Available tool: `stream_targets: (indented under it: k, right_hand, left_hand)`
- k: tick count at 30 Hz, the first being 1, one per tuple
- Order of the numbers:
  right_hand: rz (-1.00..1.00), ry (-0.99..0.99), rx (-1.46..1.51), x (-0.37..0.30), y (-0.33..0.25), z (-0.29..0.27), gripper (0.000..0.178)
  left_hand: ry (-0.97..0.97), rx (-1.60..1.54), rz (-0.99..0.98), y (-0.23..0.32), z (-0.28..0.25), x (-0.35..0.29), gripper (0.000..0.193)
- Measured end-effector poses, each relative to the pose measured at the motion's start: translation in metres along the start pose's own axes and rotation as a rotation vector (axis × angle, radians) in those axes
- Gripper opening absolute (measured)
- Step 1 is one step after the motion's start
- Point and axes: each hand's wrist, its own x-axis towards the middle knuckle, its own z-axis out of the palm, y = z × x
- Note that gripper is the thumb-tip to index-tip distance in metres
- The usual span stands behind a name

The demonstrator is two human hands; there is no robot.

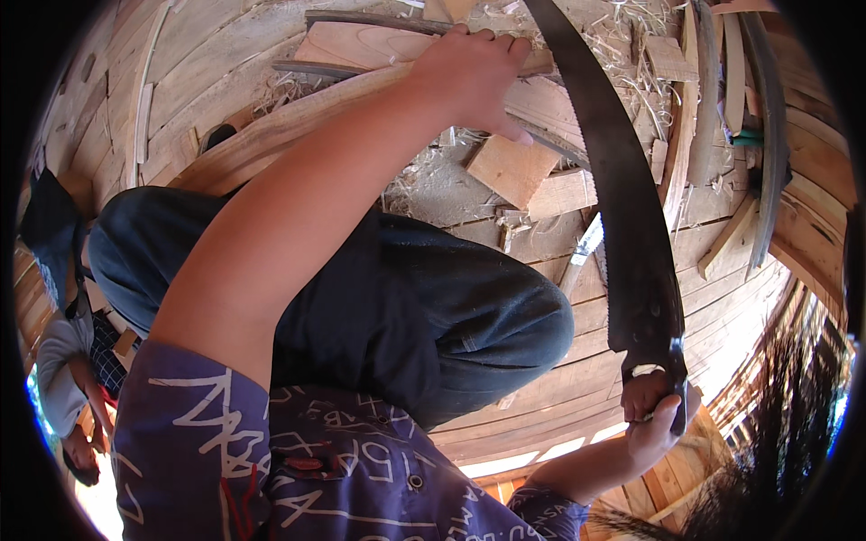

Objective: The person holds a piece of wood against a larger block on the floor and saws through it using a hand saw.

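Note:
My right hand [651, 410] is wrapped around the handle of a large handsaw [622, 180], its dark toothed blade reaching up past the top edge of the head view. The teeth face left, beside the end of a reddish wooden plank [352, 45] with dark, rough edges. Across that plank lies my left hand [478, 77], fingers curled over its far side and thumb on its near side. Where the blade passes the plank's right end, I cannot tell whether they touch.
Square offcuts [514, 169] and wood shavings [424, 185] litter the board floor [532, 329] by the plank. Long wooden strips [765, 144] lie at the right. Dark bristly fibres [785, 433] stand at the lower right. Another person [68, 370] is at the far left.

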Motion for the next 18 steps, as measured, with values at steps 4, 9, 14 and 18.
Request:
stream_targets:
  k: [4,9,14,18]
  right_hand:
    - [-0.051,0.088,-0.055,-0.001,0.004,0.003,0.058]
    - [-0.027,-0.055,-0.175,0.041,0.027,0.045,0.049]
    - [-0.021,0.111,0.045,0.001,0.014,0.004,0.05]
    - [-0.007,0.034,-0.039,0.019,0.01,0.023,0.052]
  left_hand:
    - [-0.045,0.003,-0.016,0.01,-0.001,0.007,0.089]
    - [-0.07,0.016,-0.044,-0.003,-0.003,-0.003,0.09]
    - [-0.048,0.009,-0.017,0.003,-0.005,0.005,0.088]
    - [-0.051,0.005,-0.036,0.0,-0.002,-0.002,0.086]
